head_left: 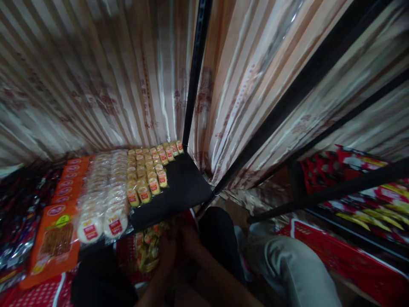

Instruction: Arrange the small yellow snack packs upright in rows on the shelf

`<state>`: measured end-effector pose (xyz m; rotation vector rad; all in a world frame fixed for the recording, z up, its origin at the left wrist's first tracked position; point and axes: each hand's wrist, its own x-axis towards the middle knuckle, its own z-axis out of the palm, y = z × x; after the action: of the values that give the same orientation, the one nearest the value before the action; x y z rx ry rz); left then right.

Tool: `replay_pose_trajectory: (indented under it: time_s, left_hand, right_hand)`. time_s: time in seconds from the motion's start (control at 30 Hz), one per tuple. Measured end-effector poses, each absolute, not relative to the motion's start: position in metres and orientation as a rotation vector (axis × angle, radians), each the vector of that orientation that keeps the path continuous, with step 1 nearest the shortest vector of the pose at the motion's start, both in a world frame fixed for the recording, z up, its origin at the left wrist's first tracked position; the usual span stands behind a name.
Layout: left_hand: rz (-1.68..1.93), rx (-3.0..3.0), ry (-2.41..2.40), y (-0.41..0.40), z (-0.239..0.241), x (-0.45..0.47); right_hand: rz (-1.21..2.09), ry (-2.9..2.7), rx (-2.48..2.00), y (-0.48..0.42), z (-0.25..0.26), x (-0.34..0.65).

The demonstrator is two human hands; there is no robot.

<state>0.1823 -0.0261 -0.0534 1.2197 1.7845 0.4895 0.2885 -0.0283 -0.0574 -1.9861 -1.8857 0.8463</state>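
My left hand reaches down into a red plastic basket between my knees. Close beside it, to the right, my right hand is in the same basket. Small yellow-wrapped snack packs fill the basket's left part, right by my left hand. Deep shadow covers the fingers of both hands, so what they hold, if anything, is hidden. Just beyond the basket, more packs of the same look stand in rows on a black shelf.
Left of those rows lie clear-wrapped round white cakes, orange snack bags and dark shiny packets. Black posts and pleated curtains frame the shelf. At right are a person's light trousers, another red basket and red packets.
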Motion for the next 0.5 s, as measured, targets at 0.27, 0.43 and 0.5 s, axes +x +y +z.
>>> replay_pose_trajectory:
  time_s: [0.27,0.43,0.5]
  left_hand:
    - [0.761,1.307,1.783,-0.033,-0.029,0.191]
    - [1.025,1.342,1.556,-0.037,-0.003,0.196]
    - [1.07,1.347,1.446,-0.033,0.011,0.198]
  right_hand:
    - [0.935,-1.574,-1.934,-0.042,-0.022,0.304]
    - [0.869,-1.526,-1.688,-0.038,0.016,0.316]
    - [0.852,-1.475,-1.641,-0.033,0.028,0.319]
